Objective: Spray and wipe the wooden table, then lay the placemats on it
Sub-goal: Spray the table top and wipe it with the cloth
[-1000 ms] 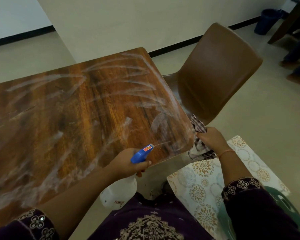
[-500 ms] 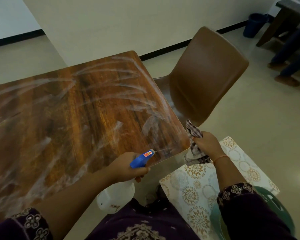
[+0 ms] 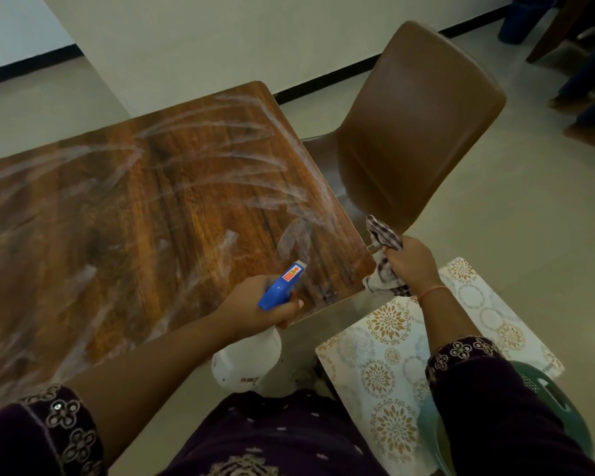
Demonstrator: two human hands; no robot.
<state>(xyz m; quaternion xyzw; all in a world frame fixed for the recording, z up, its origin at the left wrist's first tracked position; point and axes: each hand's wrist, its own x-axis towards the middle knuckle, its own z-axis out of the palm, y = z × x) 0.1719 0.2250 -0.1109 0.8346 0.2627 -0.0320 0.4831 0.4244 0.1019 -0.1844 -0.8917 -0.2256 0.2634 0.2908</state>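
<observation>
We see the wooden bench [image 3: 152,218], its top streaked with white smears. A brown chair [image 3: 419,132] stands at its right edge. The placemats [image 3: 392,365], patterned with gold and blue rings, lie off the bench, right of its near corner, on something green and plastic [image 3: 564,417]. The left hand [image 3: 251,307] grips a white spray bottle [image 3: 248,362] by its blue head, nozzle over that corner. The right hand [image 3: 409,266] clutches a checked cloth [image 3: 385,238] just beside the bench edge.

Wooden table [image 3: 152,218] streaked with white smears; floral placemats [image 3: 392,355] lying on green stool [image 3: 547,400]
</observation>
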